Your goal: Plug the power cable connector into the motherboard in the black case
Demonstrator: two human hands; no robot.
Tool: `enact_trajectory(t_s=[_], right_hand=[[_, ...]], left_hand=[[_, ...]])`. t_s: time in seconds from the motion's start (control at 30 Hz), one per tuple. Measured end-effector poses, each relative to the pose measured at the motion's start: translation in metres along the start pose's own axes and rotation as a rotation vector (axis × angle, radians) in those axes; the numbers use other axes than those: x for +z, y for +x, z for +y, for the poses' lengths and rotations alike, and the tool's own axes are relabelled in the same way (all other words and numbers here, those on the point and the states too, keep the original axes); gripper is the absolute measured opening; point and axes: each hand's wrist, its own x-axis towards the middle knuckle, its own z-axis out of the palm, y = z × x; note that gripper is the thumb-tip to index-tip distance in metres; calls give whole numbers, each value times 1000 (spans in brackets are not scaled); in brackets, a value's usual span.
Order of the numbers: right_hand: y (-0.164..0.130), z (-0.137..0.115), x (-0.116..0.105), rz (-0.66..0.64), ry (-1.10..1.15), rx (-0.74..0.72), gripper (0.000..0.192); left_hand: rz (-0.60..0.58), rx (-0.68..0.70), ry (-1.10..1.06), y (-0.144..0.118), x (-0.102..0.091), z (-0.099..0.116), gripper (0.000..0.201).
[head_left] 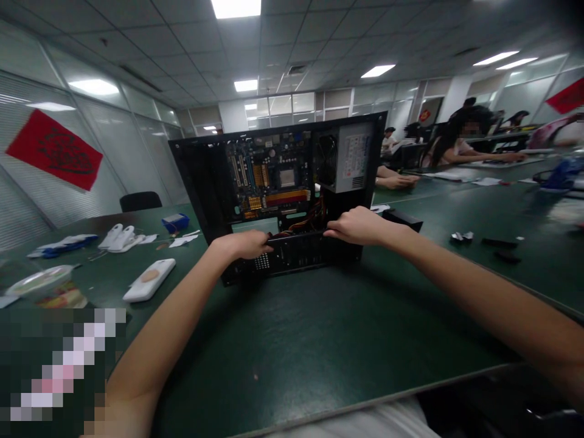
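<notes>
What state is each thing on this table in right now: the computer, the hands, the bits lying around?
Computer case: upright, side panel off, motherboard exposed.
Left hand: closed on the case's lower front edge.
Right hand: closed on the same edge.
Power supply: mounted in the upper corner.
White device: lying flat on the table.
Blue box: resting on the table.
</notes>
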Motion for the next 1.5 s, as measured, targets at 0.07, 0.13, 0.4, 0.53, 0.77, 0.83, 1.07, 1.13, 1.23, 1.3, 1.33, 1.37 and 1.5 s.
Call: enact_trajectory(t_s=[0.07,0.13,0.4,0.53,0.77,0.83,1.07,1.13,1.23,1.3,1.33,1.37,1.5], right_hand=[[0,0,1,5,-2,8,51],[2,-1,4,16,2,13,51],[8,0,31,186,9,-24,51],[14,5,56,376,-36,-19,55],[25,-1,66,587,-1,-30,61],[26,-5,65,584,-8,-18,59],[23,-5,62,579,14,-60,56],[21,-1,62,574,16,-70,56],[18,2,64,554,4,-65,58],[18,3,64,539,-9,-57,58],[17,4,64,532,-14,-55,58],[17,4,63,524,-17,-58,56],[16,7,62,487,-6,-88,53]], left_hand=[[-18,50,-33,2,-1,-8,35],[-37,91,-47,4,-2,-15,36],[-62,117,-63,5,-3,-31,39],[-33,73,-48,5,1,-32,52],[48,95,-179,15,11,-55,62],[57,81,-215,16,11,-60,61],[29,63,-161,13,8,-52,58],[80,79,-107,15,9,-48,58],[104,84,-64,18,12,-44,62],[88,76,-53,18,13,-42,65],[85,72,-53,17,12,-40,65],[80,64,-52,16,10,-38,64],[15,13,-31,9,3,-28,65]])
